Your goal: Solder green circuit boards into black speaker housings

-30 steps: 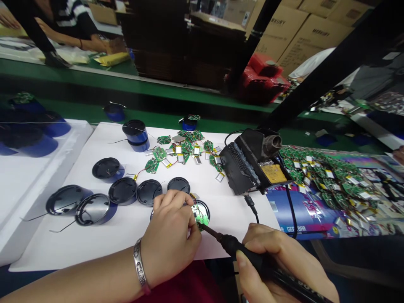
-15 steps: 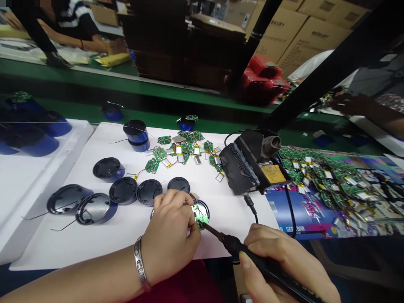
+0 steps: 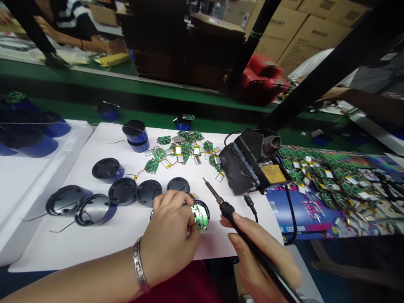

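Note:
My left hand (image 3: 172, 233), with its fingers curled, rests over a green circuit board (image 3: 200, 215) in a round black housing (image 3: 207, 206); the fingertips are partly hidden behind the hand. My right hand (image 3: 261, 252) is wrapped round the black handle of a soldering iron (image 3: 227, 208). The iron's bare tip points up and left, in the air to the right of the board and apart from it. Left of my left hand, several dark round housings (image 3: 122, 191) with loose wires stand on the white sheet (image 3: 132, 248).
Behind my hands lie green boards with small silver battery packs (image 3: 166, 163). A black soldering station (image 3: 243, 162) with a yellow sponge (image 3: 273, 173) stands to the right, and more boards (image 3: 334, 181) are heaped beyond it. Across the green bench, a person's arm (image 3: 72, 40) is at work.
My right hand has lifted the soldering iron off the board, and its tip now points up and away from it. The left hand stays almost where it was.

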The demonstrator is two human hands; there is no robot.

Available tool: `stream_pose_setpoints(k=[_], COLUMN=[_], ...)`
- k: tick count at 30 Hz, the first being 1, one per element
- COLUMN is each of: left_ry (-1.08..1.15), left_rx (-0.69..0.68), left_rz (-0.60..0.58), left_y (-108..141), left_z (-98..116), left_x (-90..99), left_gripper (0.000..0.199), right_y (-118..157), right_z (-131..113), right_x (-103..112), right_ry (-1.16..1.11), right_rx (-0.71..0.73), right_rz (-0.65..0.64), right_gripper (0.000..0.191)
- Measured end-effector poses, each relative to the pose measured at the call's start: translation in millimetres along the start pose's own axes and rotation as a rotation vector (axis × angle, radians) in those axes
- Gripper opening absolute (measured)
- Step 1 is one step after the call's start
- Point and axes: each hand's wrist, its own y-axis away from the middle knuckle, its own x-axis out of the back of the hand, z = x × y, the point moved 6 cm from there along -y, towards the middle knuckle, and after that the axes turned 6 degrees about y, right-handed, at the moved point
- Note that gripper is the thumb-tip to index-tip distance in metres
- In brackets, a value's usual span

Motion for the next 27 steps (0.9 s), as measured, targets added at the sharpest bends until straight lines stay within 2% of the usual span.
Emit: stream_pose_setpoints(k=[4, 8, 12, 18, 22, 27], left_ry=[-0.004, -0.009, -0.032, -0.140, -0.251, -0.302], left_rx=[-0.001, 0.006, -0.011, -0.088, -0.178, -0.306], left_rz=[-0.006, -0.014, -0.042, -0.176, -0.184, -0.277], left_y=[0, 0, -1, -5, -14, -22], left_z=[0, 0, 2, 8, 13, 17], left_x=[0.3, -0.3, 1.1, 6.1, 6.2, -1.5], left_gripper=[0.017, 0.017, 0.016, 0.005, 0.020, 0.013], right_y=[4, 9, 14, 13, 14, 18], right_z=[-3, -5, -4, -4, -4, 6], right_x=[-21, -31, -33, -35, -35, -31], right_ry=[-0.056, -0.005, 0.063, 0.092, 0.077, 0.170], right_rx=[0.141, 0.198, 0.206, 0.208, 0.210, 0.183], right_rz=[-0.096, -0.109, -0.103, -0.104, -0.104, -0.037], right_gripper=[0.054, 0.051, 0.052, 0.051, 0.050, 0.048])
